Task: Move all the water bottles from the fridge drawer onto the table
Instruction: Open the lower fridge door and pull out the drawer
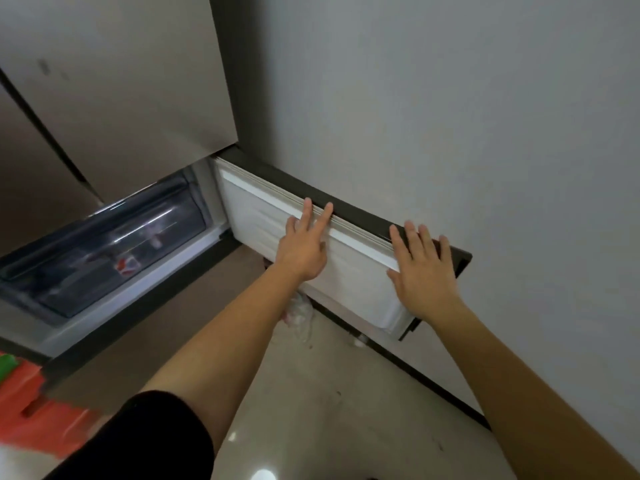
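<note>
The fridge's lower door (pixel 263 220) stands swung open to the right, its white inner side facing me. My left hand (pixel 304 244) lies flat on that inner panel with straight fingers reaching the door's top edge. My right hand (pixel 424 268) rests open on the door near its outer end, fingers over the dark top edge. Inside the fridge, a clear drawer (pixel 104 251) sits closed in the compartment. Through its front shows a water bottle (pixel 138 258) with a red and white label, blurred by the plastic.
The grey upper fridge doors (pixel 114 81) hang above the compartment. A white wall (pixel 450 116) runs along the right, close behind the open door. A crumpled plastic bag (pixel 301 313) lies on the tiled floor under the door. An orange and green object (pixel 31 403) is at the lower left.
</note>
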The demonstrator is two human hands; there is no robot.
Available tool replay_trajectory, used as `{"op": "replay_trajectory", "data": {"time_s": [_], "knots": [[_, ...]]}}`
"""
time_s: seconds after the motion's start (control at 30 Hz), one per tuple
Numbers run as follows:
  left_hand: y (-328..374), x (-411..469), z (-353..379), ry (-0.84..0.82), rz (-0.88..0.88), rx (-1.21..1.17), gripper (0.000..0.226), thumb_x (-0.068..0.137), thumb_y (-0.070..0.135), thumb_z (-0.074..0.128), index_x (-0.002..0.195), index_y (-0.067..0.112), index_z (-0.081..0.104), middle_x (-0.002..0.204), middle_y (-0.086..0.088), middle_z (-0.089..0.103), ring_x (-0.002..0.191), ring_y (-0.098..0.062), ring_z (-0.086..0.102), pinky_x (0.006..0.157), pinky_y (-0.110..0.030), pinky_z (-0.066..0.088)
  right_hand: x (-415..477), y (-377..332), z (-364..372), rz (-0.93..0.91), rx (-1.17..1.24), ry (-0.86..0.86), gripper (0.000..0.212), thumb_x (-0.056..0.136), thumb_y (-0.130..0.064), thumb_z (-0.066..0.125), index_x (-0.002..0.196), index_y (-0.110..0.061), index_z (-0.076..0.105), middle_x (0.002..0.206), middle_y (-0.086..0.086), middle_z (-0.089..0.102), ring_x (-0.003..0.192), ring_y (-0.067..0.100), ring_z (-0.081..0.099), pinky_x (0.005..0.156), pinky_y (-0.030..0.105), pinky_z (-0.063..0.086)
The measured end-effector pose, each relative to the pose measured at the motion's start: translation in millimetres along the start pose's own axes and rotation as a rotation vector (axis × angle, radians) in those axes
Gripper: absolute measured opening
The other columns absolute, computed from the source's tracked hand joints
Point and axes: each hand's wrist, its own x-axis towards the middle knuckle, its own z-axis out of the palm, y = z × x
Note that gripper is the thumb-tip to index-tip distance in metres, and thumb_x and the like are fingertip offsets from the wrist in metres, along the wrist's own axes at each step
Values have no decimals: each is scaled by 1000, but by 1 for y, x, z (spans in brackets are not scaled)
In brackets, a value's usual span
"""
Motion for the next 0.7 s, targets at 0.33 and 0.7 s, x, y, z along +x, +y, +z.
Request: {"op": "replay_trajectory", "data": {"time_s": [0.33,0.7], "knots": [[27,60,-5,-126,-40,148,96,91,0,49,156,38,-11,161,5,-29,153,-26,-13,118,-58,22,77,51,20,151,134,-30,85,94,-27,50,158,-22,-5,166,9,-4,152,32,-5,120,54,-5],[40,83,19,18,-95,175,97,91,0,50,154,42,-11,163,8,-25,153,-24,-9,112,-51,39,122,62,45,128,271,187,78,79,-38,46,149,-8,35,157,17,31,145,41,22,116,62,4]]}}
